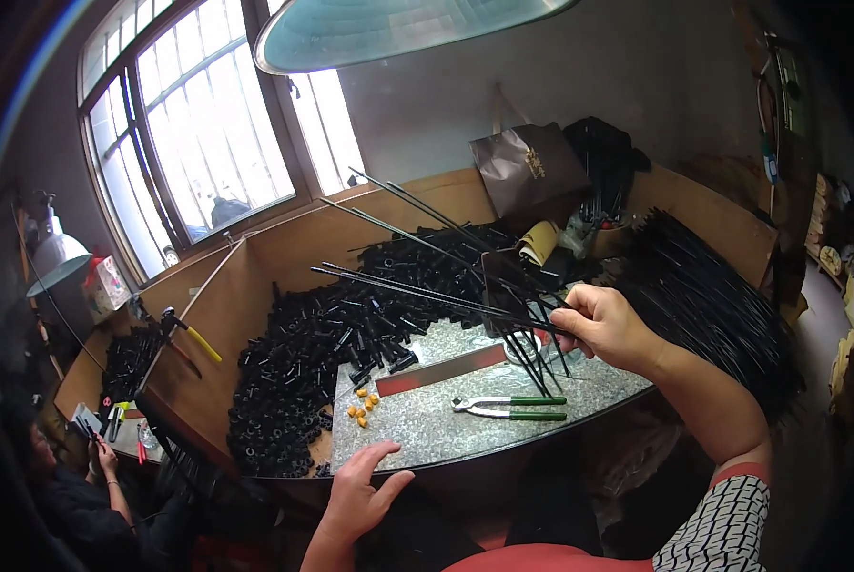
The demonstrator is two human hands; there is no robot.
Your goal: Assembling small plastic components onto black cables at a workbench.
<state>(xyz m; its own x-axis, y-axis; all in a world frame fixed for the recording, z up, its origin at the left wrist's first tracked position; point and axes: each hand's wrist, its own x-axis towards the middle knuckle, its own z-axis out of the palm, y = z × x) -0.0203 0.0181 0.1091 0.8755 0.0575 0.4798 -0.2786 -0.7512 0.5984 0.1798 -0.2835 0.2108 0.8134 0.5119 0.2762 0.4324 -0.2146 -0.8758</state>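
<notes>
My right hand (606, 329) is closed round a loose bunch of thin black rods (413, 297) that fan out to the left above the worktop. Some of the rods' other ends slant down toward the speckled grey worktop (427, 434). At the worktop's front edge, my left hand (362, 491) is open, fingers apart and holding nothing. Between the hands lies a pair of end-cutting nippers (513, 408) with green handles. Several small yellow-orange pieces (361, 410) sit beyond the left hand, near a flat reddish-grey bar (441, 370). A round item behind the rods is partly hidden.
A large heap of short black tubular parts (303, 381) covers the left and back. Many long black rods (703, 296) lie at the right. Wooden boards (193, 381) wall the bench; yellow-handled pliers (203, 343) hang there. A lamp shade (398, 33) hangs overhead. Another person (74, 496) works at far left.
</notes>
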